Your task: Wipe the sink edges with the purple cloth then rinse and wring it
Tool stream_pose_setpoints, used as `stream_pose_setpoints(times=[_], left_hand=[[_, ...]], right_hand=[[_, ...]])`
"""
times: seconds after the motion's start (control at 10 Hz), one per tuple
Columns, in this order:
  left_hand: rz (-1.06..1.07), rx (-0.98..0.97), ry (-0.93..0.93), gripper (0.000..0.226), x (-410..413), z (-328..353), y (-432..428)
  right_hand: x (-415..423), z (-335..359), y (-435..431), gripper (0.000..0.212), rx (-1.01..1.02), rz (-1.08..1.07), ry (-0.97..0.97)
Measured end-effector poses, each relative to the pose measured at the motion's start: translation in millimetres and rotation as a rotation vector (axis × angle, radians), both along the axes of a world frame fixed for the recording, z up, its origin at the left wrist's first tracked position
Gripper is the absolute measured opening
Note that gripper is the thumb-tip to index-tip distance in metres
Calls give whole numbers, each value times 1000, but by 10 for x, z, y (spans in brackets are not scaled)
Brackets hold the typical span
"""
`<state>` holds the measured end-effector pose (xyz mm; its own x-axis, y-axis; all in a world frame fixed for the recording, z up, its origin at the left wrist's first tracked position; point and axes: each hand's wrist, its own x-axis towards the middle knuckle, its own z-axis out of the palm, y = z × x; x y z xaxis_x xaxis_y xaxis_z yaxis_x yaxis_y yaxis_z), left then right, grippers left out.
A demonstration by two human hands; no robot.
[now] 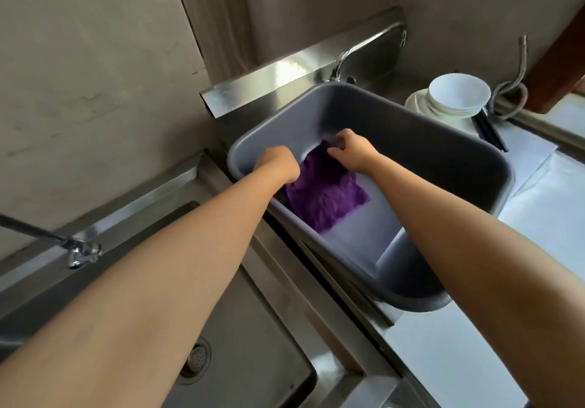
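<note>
Left hand (278, 163) and right hand (353, 152), both arms outstretched, reaching into grey tub (427, 141), each pinching closed on one top corner of purple cloth (326, 195) and holding it spread against the tub's inner wall. Fingertips curling out of sight behind the fabric. Tub sitting in the right sink; left sink (259, 328), tap (79, 249), stacked bowls (456, 97) surrounding.
</note>
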<state>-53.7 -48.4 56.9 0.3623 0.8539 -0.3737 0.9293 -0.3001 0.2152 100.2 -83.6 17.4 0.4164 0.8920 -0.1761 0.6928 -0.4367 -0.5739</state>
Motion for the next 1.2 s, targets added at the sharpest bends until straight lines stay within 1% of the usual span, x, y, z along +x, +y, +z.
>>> stream_pose_setpoints(times=[0.1, 0.2, 0.3, 0.4, 0.5, 0.6, 0.7, 0.8, 0.9, 1.0, 1.1, 1.2], left_hand=[[-53, -8, 96, 22, 2, -61, 69], [-96, -124, 197, 43, 18, -95, 129], [-142, -297, 281, 59, 61, -135, 155], [-179, -252, 358, 42, 92, -201, 183], [-192, -191, 397, 27, 117, -241, 225], [-297, -125, 454, 25, 156, -236, 218], [-347, -19, 500, 37, 186, -255, 197], [-403, 42, 457, 49, 213, -295, 141], [-624, -20, 446, 58, 232, -317, 95], [-676, -124, 581, 62, 216, -284, 77], [-702, -151, 552, 60, 161, -165, 51], [-647, -166, 434, 50, 83, 80, 9]], right_hand=[[104, -80, -45, 57, -18, -8, -41], [203, -212, -187, 54, -202, 40, -142], [193, -351, -254, 53, -242, 39, -124], [169, -365, -214, 31, -220, 19, -163], [199, -311, -193, 29, -218, -2, -322], [175, -274, -211, 32, -344, 18, -495], [14, -206, -186, 32, -488, 47, -665], [-143, -186, -147, 35, -418, 46, -752], [-178, -293, -188, 39, -259, 204, -621], [-144, -332, -308, 50, -347, 237, -472], [-162, -242, -351, 60, -453, 236, -384], [-180, 96, -278, 59, -519, 284, -353]])
